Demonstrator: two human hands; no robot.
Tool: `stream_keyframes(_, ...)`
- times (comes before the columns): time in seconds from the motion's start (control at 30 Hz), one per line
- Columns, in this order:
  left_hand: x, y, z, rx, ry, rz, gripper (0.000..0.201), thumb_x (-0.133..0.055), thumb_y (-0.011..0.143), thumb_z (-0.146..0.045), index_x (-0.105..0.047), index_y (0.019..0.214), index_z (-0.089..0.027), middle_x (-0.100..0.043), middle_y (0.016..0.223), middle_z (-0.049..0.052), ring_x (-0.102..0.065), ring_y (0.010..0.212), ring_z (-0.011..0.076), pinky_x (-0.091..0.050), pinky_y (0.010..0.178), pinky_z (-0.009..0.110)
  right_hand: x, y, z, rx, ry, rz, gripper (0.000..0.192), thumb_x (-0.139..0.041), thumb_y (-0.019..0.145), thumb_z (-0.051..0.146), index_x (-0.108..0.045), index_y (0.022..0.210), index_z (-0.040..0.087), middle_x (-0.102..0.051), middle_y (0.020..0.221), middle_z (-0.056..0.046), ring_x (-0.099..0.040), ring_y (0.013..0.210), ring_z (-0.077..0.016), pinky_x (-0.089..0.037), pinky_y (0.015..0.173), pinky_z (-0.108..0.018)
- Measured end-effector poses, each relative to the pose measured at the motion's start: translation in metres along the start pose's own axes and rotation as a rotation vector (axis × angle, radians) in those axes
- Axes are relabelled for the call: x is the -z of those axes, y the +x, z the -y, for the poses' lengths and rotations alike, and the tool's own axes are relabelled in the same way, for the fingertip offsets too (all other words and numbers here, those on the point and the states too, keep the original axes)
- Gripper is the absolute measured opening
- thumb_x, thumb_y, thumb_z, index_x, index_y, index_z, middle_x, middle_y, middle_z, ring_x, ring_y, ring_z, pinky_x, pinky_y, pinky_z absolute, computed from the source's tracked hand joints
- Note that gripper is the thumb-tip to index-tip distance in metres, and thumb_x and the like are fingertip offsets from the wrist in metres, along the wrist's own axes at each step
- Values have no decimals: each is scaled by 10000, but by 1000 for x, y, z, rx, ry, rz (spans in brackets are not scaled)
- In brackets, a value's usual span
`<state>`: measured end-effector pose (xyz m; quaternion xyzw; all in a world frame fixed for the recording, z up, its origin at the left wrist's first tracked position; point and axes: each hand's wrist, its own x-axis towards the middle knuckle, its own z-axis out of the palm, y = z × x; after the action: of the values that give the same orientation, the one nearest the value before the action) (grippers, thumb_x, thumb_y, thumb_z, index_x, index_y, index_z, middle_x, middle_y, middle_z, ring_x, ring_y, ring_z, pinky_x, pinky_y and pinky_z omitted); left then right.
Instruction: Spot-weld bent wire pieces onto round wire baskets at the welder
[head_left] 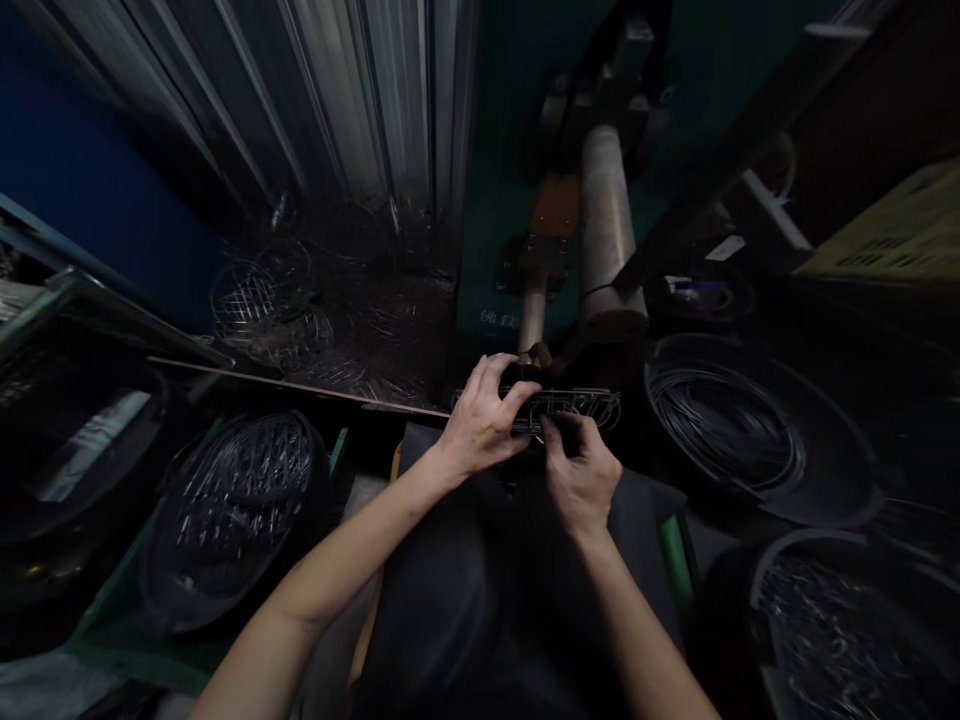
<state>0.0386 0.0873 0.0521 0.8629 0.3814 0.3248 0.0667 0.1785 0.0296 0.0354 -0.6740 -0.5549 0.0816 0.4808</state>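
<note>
Left hand (484, 420) and right hand (579, 470) both clamped on a flat wire frame (581, 405), held level below a metal cylinder (609, 235).

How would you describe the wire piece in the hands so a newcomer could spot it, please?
Below the pale cylinder at the machine's centre, the left hand and right hand meet. Between them lies a flat wire frame. Unlike the heaped wire parts behind, it is single and held.

left hand (480, 420) and right hand (581, 480) both gripping a flat wire frame (577, 405) beneath a metal press cylinder (607, 230), round tub of wire pieces (232, 510) at left, basin of coiled wire rings (735, 430) at right, finished wire baskets (262, 300) piled behind
</note>
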Motion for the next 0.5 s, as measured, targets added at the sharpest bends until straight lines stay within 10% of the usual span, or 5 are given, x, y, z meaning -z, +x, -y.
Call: stream_keyframes(0.5,-12,7,16,-86,-199,-166,562,-709,641,-224,-377,1093,-235,-371,1335,123,-394,1279,306,-312,1092,561,-6,8,-4,50,-13,-30,234,-545,870,397,-615,868,173,-672,784,-33,-628,711,-145,-472,684,-241)
